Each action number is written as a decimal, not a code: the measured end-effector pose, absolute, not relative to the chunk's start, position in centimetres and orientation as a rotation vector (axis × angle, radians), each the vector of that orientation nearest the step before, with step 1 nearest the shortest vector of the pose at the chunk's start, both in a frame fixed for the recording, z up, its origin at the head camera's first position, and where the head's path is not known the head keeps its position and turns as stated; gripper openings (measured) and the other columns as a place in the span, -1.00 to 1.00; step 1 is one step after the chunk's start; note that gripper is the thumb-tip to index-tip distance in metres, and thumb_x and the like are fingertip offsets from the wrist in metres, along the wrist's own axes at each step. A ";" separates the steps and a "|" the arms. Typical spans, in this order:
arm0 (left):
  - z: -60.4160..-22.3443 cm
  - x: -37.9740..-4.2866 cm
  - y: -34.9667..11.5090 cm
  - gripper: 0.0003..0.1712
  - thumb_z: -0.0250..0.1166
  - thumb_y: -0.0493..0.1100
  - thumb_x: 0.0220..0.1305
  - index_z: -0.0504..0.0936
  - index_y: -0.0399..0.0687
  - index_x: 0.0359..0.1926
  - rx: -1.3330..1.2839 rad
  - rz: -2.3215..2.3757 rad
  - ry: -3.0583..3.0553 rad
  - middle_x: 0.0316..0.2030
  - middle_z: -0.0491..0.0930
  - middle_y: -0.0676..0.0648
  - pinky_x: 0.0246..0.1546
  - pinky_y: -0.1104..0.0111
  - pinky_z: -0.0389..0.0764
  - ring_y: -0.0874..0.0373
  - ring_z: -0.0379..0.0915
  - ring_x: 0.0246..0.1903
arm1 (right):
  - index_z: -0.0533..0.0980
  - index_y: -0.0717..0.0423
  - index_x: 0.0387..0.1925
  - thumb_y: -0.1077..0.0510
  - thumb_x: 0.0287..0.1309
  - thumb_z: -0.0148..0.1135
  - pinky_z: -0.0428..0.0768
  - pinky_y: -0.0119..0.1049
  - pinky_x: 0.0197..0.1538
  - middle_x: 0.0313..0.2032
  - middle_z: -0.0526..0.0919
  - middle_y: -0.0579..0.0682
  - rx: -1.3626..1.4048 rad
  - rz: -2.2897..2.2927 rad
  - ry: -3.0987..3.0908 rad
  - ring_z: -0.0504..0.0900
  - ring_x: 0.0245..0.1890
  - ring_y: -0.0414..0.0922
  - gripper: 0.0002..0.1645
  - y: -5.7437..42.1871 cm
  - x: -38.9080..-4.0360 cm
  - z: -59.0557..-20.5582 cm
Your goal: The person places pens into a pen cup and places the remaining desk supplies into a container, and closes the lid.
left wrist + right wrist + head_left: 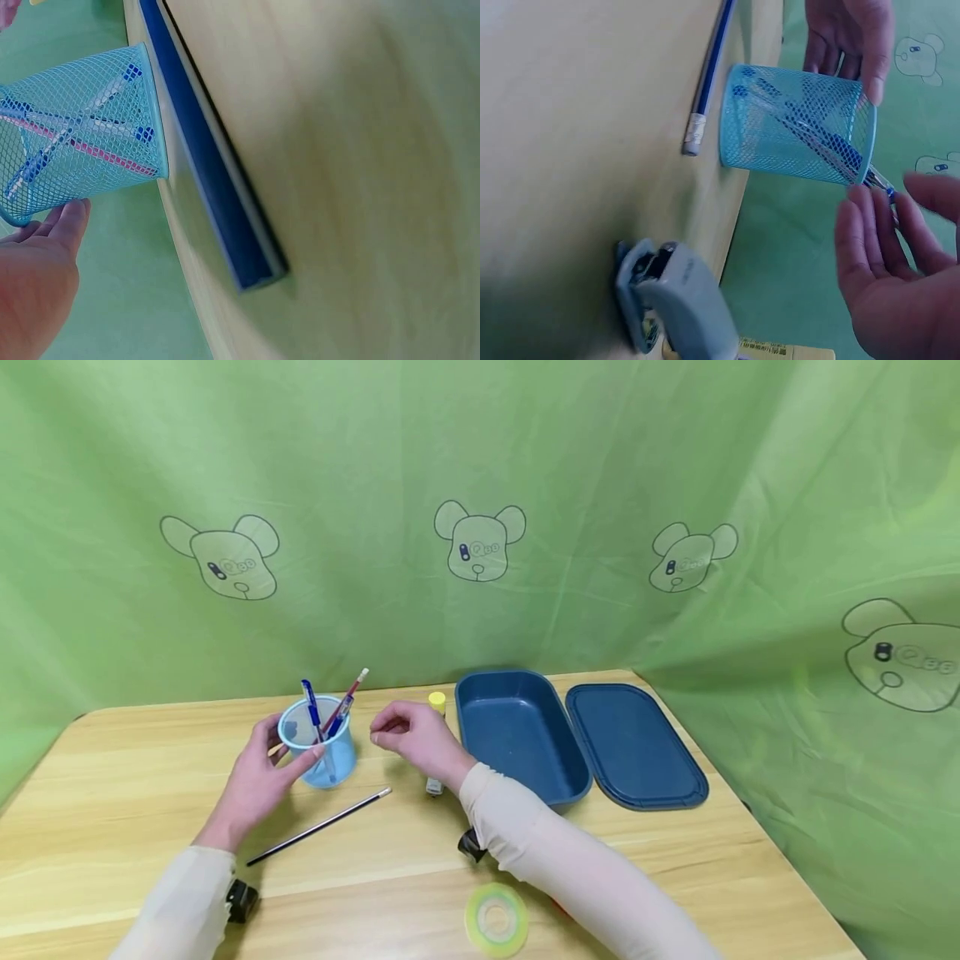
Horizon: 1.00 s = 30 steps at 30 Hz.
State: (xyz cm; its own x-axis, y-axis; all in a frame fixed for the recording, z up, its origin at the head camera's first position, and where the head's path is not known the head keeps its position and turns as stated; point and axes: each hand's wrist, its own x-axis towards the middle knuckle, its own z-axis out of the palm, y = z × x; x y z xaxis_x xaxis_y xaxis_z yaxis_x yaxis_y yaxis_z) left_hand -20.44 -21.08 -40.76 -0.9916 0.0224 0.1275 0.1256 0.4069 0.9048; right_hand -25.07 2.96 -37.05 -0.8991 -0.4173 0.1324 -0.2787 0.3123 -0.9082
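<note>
My left hand (258, 777) holds a light-blue mesh pen cup (342, 766) upright on the table, thumb at the near rim and fingers along its left side. Inside the cup lean blue pens (311, 703) and a red pencil (355, 687) with a white eraser end. Just right of the cup hovers my right hand (423, 739), fingers loosely bent and nothing in them; in the right wrist view the fingertips lie close to the rim and the pen tops. A dark blue pencil (318, 827) lies on the table in front of the cup.
Beyond my right hand a yellow cap (437, 700) shows, and a grey stapler (694, 300) lies mostly hidden beneath it. A dark blue box (517, 743) stands to the right, its lid (637, 747) flat beside it. A yellow-green tape roll (474, 927) lies near the front.
</note>
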 end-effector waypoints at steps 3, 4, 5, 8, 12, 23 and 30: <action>-40.7 -20.4 -21.1 0.12 0.37 0.13 0.24 -0.10 -0.35 0.48 -0.133 -1.650 -2.559 0.35 0.13 -0.43 0.38 -0.06 0.12 -0.28 0.06 0.36 | 0.64 0.20 -0.21 0.31 0.18 0.34 0.59 -0.43 -0.18 -0.33 0.67 -0.09 -0.720 -1.519 2.438 0.60 -0.29 -0.22 -0.87 3.1 -24.7 -37.4; -40.7 -20.4 -21.1 0.12 0.37 0.13 0.25 -0.10 -0.35 0.48 -0.130 -1.649 -2.561 0.35 0.13 -0.43 0.38 -0.06 0.12 -0.28 0.05 0.36 | 0.64 0.21 -0.20 0.31 0.18 0.34 0.59 -0.43 -0.17 -0.32 0.67 -0.07 -0.733 -1.495 2.428 0.60 -0.29 -0.22 -0.86 3.1 -24.6 -37.6; -40.6 -20.4 -21.1 0.12 0.37 0.13 0.25 -0.11 -0.35 0.48 -0.128 -1.646 -2.564 0.35 0.13 -0.43 0.38 -0.06 0.12 -0.28 0.05 0.36 | 0.64 0.22 -0.19 0.32 0.17 0.34 0.58 -0.43 -0.17 -0.32 0.67 -0.05 -0.741 -1.478 2.417 0.59 -0.28 -0.22 -0.85 3.1 -24.5 -37.8; -40.5 -20.3 -21.1 0.12 0.36 0.13 0.26 -0.11 -0.35 0.48 -0.124 -1.645 -2.569 0.36 0.12 -0.44 0.38 -0.07 0.12 -0.29 0.05 0.36 | 0.64 0.24 -0.20 0.34 0.15 0.35 0.57 -0.44 -0.16 -0.32 0.67 -0.02 -0.747 -1.441 2.395 0.58 -0.30 -0.22 -0.84 3.0 -24.3 -38.3; -40.4 -20.2 -21.1 0.12 0.36 0.13 0.26 -0.12 -0.35 0.49 -0.122 -1.647 -2.564 0.36 0.12 -0.44 0.38 -0.07 0.12 -0.29 0.04 0.36 | 0.64 0.23 -0.21 0.32 0.11 0.38 0.56 -0.44 -0.20 -0.38 0.64 -0.12 -0.730 -1.357 2.415 0.56 -0.34 -0.26 -0.83 2.7 -23.9 -39.0; -40.5 -20.2 -21.0 0.13 0.35 0.15 0.26 -0.13 -0.35 0.49 -0.112 -1.640 -2.578 0.37 0.10 -0.44 0.38 -0.06 0.12 -0.29 0.03 0.37 | 0.63 0.09 -0.23 0.29 0.08 0.39 0.51 -0.49 -0.10 -0.32 0.60 -0.16 -0.787 -0.919 2.626 0.52 -0.29 -0.30 -0.81 1.9 -23.1 -40.6; -40.6 -20.3 -20.9 0.14 0.35 0.16 0.26 -0.13 -0.33 0.50 -0.106 -1.646 -2.578 0.38 0.09 -0.44 0.38 -0.07 0.10 -0.30 0.03 0.37 | 0.64 0.08 -0.24 0.32 0.01 0.40 0.48 -0.54 -0.12 -0.34 0.60 -0.17 -0.869 -0.782 2.687 0.51 -0.31 -0.32 -0.78 1.7 -22.9 -41.1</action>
